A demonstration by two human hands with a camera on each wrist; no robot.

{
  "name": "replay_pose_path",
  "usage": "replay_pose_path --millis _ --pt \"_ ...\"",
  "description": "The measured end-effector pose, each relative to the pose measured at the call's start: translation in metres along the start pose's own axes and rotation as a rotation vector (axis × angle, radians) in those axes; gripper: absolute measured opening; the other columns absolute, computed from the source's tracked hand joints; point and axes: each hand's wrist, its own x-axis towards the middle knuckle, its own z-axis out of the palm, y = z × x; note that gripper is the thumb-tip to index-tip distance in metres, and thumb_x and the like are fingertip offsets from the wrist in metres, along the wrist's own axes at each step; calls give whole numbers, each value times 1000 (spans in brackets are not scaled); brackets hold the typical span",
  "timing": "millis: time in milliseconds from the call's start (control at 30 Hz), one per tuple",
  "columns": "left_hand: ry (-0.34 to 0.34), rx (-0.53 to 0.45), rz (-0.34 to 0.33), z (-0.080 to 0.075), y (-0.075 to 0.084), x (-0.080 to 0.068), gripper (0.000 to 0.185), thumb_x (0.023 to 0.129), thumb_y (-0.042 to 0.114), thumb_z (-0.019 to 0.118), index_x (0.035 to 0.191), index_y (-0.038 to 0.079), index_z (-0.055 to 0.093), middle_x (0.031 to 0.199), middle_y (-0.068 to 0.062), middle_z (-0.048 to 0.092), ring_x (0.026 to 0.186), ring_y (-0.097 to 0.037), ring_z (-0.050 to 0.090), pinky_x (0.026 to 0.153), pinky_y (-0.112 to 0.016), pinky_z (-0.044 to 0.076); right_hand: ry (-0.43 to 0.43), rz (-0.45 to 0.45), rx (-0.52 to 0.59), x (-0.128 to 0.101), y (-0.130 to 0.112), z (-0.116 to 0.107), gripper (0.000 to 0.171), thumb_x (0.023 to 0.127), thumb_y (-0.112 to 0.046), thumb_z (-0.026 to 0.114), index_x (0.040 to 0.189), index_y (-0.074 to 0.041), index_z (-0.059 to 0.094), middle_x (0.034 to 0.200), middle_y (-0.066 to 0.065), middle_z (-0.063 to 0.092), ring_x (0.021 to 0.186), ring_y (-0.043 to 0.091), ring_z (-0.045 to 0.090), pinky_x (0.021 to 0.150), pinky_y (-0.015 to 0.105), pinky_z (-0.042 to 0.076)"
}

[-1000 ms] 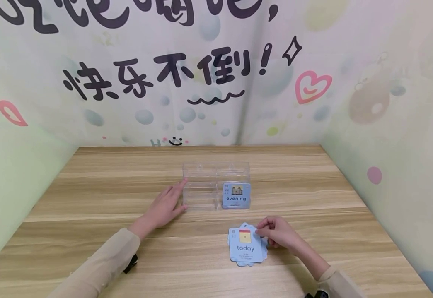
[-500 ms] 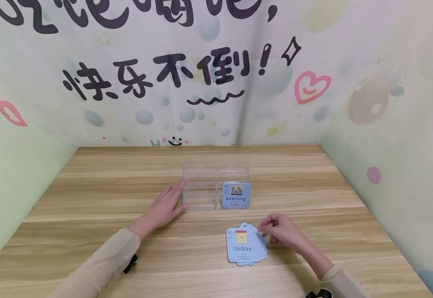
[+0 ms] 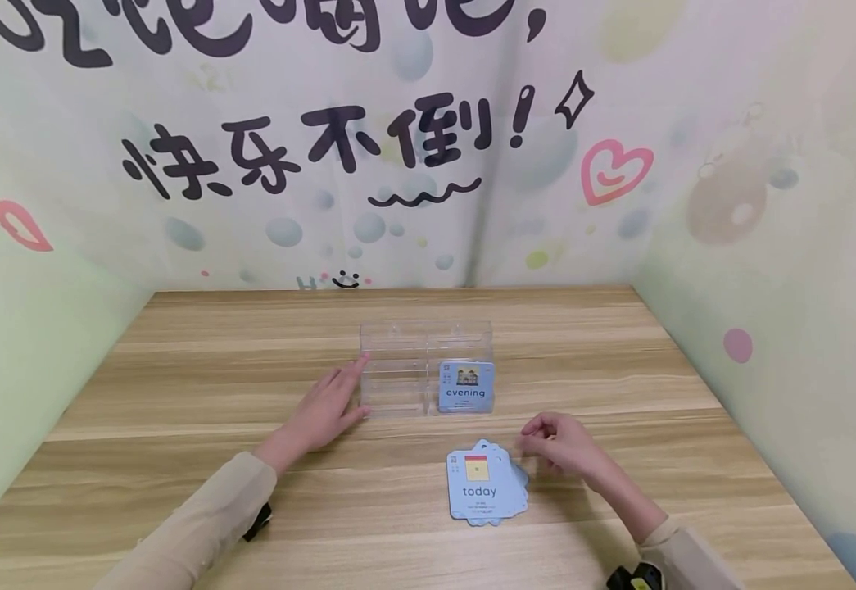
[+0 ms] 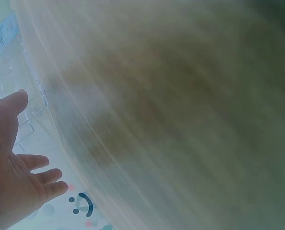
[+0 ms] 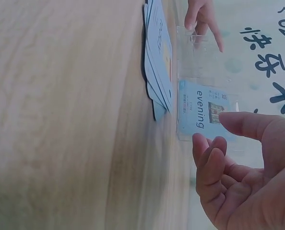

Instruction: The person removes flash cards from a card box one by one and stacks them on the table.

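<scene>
A clear plastic card holder [image 3: 396,385] with compartments stands mid-table. Its lower right compartment bears a blue "evening" card [image 3: 466,388]. My left hand [image 3: 319,412] touches the holder's left side, its fingers stretched out; the left wrist view shows the thumb [image 4: 18,101] by the holder's edge. In front of the holder lies a fanned stack of blue cards [image 3: 482,485], a "today" card on top. My right hand [image 3: 560,443] is just right of the stack, apart from it. Its fingers are loosely bent, and the right wrist view shows nothing between thumb and fingertips.
The wood-grain table [image 3: 287,524] carries the holder and the stack. A printed cloth wall [image 3: 413,246] with black writing rises behind the table, and pale side walls [image 3: 789,369] stand at left and right.
My right hand has let go of the "today" card and drawn back to the upper right. That card shifted slightly left on the stack, which is now fanned wider. The left hand stayed put.
</scene>
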Motion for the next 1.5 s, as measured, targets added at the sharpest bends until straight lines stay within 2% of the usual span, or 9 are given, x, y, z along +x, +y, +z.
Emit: replay_pose_path --millis 567,833,933,1167,1500 --pt "-2 -5 -2 1 0 0 82 87 29 61 147 10 7 144 -14 31 123 -37 37 104 -50 27 53 -47 -8 10 -15 -8 22 80 -17 66 93 0 61 73 5 54 50 14 45 40 22 38" --pt "4 -3 5 1 -1 1 83 86 29 62 147 10 7 145 -14 30 124 -33 38 105 -48 27 93 -103 -50 20 -20 -8 22 79 -13 66 94 2 61 72 5 56 55 20 52 48 31 48" --pt "5 -7 3 1 -1 2 83 87 29 62 147 10 7 145 -13 29 124 -34 38 104 -49 27 100 -112 -52 23 -22 -6 23 79 -13 66 95 3 61 72 6 58 57 24 54 49 33 49" --pt "5 -6 0 1 -1 1 82 87 29 61 147 9 8 144 -14 31 123 -36 38 104 -49 28 112 -130 -36 28 -26 -4 25 78 -13 67 96 4 61 71 5 59 58 25 55 49 28 47" --pt "1 0 0 1 -1 1 83 87 29 61 147 10 7 144 -15 31 124 -34 38 105 -49 27 119 -144 -12 34 -26 -3 28 79 -15 67 98 4 60 74 8 61 64 29 57 56 37 51"
